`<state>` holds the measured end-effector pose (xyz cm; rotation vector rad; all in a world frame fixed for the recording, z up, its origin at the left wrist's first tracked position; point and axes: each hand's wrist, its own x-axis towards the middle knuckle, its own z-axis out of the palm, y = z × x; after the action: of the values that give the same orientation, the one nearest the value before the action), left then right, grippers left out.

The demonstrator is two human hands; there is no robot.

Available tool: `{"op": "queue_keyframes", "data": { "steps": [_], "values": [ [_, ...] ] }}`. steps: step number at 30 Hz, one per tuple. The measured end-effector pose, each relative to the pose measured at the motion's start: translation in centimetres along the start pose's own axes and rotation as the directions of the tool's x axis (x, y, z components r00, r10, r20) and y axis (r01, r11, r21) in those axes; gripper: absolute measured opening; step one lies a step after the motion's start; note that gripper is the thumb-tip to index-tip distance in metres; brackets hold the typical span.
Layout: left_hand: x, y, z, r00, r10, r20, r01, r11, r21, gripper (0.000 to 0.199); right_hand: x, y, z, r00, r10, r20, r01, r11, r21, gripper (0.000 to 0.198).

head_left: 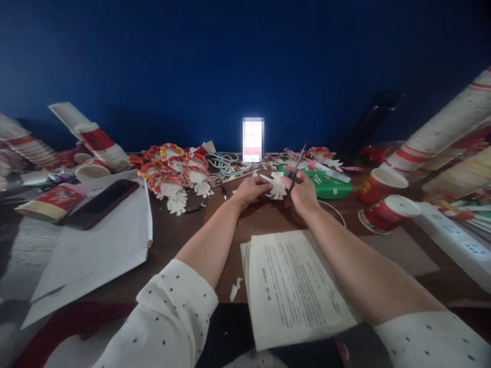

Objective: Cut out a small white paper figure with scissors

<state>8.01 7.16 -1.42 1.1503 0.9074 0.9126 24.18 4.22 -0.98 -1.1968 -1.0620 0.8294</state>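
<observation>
My left hand [251,191] pinches the left side of a white paper cutout [276,190] with jagged, feather-like edges. At its right side, my right hand [305,197] is closed around a pair of dark scissors [301,159], which stick up past the fingers. The right thumb is close to the paper; whether it presses on it I cannot tell. Behind the right hand lies a green packet [333,190] with paper scraps and a pink-and-white pen-like item on it. To the left are several red-and-white crafted pieces [174,171] with similar white fringed paper ends.
A printed booklet [295,286] lies between my forearms. Left are a phone [103,203], a white folder [130,235] and paper cups [103,145]. Right stand red cups [391,212], long cup stacks [441,122] and a power strip [456,240]. A bright screen [253,139] stands behind.
</observation>
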Motion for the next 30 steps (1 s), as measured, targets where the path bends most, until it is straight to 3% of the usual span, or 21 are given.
{"op": "queue_keyframes", "data": {
  "steps": [10, 17, 30],
  "values": [
    [0.21, -0.07, 0.23, 0.987, 0.002, -0.16, -0.015, 0.997, -0.081, 0.016, -0.38, -0.48, 0.09, 0.995, 0.019, 0.094, -0.013, 0.998, -0.063, 0.058],
    [0.35, -0.49, 0.23, 0.998, 0.018, -0.068, -0.019, 1.0, -0.017, 0.02, -0.25, -0.42, 0.17, 0.996, 0.011, 0.085, -0.002, 0.994, -0.109, 0.057],
    [0.33, -0.13, 0.0, 0.995, -0.019, -0.094, 0.006, 0.991, -0.135, 0.026, -0.33, 0.19, 0.15, 0.995, 0.04, 0.092, -0.031, 0.994, -0.103, 0.062]
  ]
}}
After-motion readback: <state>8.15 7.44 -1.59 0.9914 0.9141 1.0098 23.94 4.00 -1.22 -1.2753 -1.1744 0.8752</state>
